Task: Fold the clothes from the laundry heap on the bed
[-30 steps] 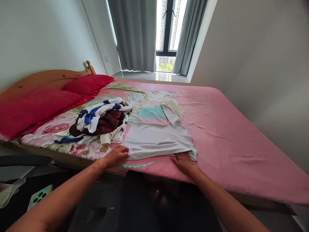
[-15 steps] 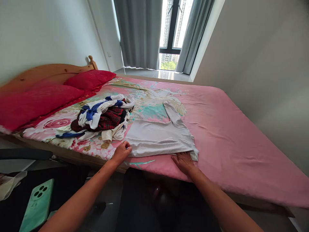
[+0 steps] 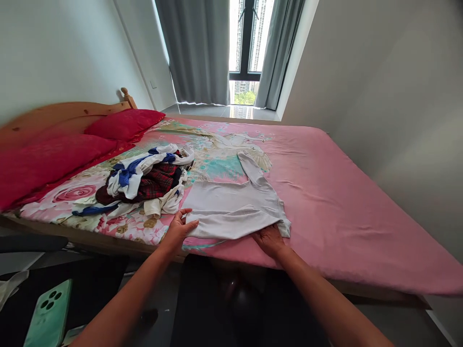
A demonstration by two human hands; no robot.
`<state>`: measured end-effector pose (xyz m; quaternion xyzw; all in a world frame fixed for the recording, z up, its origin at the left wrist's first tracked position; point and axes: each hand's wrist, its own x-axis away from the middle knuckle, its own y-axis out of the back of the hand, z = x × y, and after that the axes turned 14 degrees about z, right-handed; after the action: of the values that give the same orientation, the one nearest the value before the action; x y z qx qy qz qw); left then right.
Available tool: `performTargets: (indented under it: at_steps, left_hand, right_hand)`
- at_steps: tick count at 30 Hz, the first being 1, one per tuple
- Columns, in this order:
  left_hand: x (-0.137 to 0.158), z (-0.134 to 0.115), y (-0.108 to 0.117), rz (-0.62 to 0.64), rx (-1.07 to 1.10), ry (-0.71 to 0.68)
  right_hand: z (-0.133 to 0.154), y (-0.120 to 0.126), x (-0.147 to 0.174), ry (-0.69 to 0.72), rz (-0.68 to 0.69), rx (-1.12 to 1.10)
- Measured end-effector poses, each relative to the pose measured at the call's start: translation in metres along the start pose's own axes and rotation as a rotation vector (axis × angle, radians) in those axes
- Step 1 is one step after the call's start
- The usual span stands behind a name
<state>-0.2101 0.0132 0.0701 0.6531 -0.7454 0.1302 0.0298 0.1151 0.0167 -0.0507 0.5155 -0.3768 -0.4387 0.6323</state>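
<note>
A light grey long-sleeved shirt (image 3: 231, 200) lies spread on the bed, one sleeve pointing away toward the window and its near side folded over in a long flap. At the shirt's left end, my left hand (image 3: 178, 230) grips the hem corner, thumb on top of the cloth. My right hand (image 3: 269, 240) holds the near edge close to the collar end; its fingertips are hidden beneath the fabric.
A heap of clothes (image 3: 144, 176), white, blue and red plaid, sits left of the shirt. Red pillows (image 3: 125, 123) lie by the wooden headboard (image 3: 68, 112). Pink bedding (image 3: 325, 207) stretches to the right. A green phone (image 3: 48, 311) rests on a dark surface at lower left.
My left hand has opened from a pinch and taken the hem corner. My right fingers have slipped under the near edge, which is slightly raised. The view has shifted a little.
</note>
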Motion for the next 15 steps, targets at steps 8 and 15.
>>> performTargets:
  at_steps: [8, 15]
  left_hand:
    - [0.006, -0.078, -0.073, 0.268, 0.018, -0.174]
    - [-0.003, -0.103, -0.081, 0.399, -0.064, -0.182]
  right_hand:
    - [0.023, 0.001, 0.004, 0.114, 0.015, -0.086]
    - [0.046, 0.009, -0.038, 0.107, -0.068, -0.035]
